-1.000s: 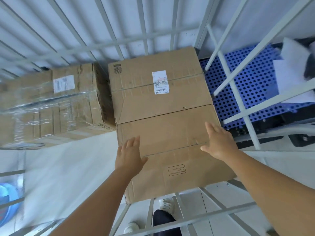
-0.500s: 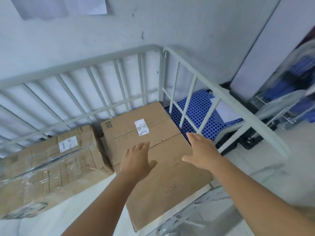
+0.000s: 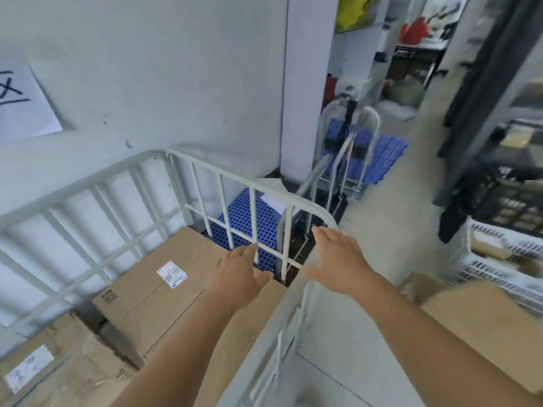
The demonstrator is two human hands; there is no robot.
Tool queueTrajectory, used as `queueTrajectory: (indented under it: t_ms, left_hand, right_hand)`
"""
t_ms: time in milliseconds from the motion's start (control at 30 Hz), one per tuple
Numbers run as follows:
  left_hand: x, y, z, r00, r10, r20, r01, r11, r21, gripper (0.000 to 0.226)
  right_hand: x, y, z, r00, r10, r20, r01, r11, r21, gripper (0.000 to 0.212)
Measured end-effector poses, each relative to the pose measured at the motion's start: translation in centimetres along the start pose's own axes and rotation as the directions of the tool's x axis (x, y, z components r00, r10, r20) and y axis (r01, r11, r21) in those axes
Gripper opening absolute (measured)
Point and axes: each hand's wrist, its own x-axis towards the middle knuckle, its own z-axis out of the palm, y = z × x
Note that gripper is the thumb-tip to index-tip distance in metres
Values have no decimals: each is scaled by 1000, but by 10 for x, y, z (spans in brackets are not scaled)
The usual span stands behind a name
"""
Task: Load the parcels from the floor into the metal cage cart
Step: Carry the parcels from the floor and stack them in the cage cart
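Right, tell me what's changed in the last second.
Both hands came up off the big box: left hand now hovers above it, right hand is out past the cage rail, both open and empty. The view swung right. Both boxes stayed put in the cage.

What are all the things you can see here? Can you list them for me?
cage cart: one, pale grey metal bars, against the wall.
boxes in the cart: two, brown cardboard; big labelled box at centre, taped box at lower left.
box outside the cart: one, brown, lower right.
blue pallet: one, perforated, behind the cart bars.
hand trolley: one, silver and blue, by the pillar.
paper sign: one, white, on the wall.
left hand: open, above the big box.
right hand: open, beside the cart's rail.
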Motion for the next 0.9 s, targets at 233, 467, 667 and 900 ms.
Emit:
queueTrajectory:
  t_ms: [233,467,667,900]
  left_hand:
    - [3,103,9,959,281,47,-283,958,50,73]
    - [-8,212,53,854,490,176,-509,856,91,72]
    - [-34,307,104,736,624,264,-667,736,119,68]
    - [-81,420,169,597,704,384,-782,619,82,68]
  right_hand:
    - [-80,80,-9,961,271,-62,-268,962,58,82]
    - [-169,169,7,848,529,-22,-519,839,162,85]
    - [-255,240,25,734,679,-6,-669,725,162,83]
    - [-367,316,44,611,792,8,-777,598,198,82]
